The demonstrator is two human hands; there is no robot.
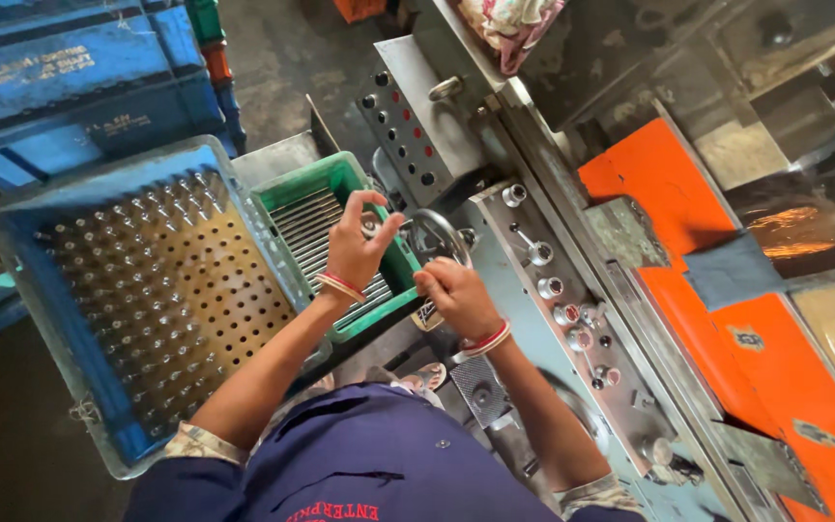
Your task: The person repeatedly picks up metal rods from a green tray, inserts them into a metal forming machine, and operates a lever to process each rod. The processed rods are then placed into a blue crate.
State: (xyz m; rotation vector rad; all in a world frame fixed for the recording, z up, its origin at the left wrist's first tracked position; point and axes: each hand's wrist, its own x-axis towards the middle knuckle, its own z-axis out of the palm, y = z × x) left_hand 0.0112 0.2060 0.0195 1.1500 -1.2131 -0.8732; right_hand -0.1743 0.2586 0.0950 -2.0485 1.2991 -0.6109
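My right hand (456, 293) grips the rim of the handwheel (437, 237) on the grey machine (533, 319). My left hand (358, 242) hovers just left of the wheel, above the green tray (316, 184) of metal rods (311, 227), fingers loosely curled; whether it pinches anything, I cannot tell. A blue crate (41, 290) sits farther left.

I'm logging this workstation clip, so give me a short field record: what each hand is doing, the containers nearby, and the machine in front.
Left hand: raised over the green tray, fingers pinching a small metal part
Right hand: gripping the rim of the handwheel
Green tray: holds metal rods lying in rows
Blue crate: perforated bottom, metal parts standing upright in the holes
Machine: grey control panel with knobs and buttons, orange guard at right
Sparks: visible at far right
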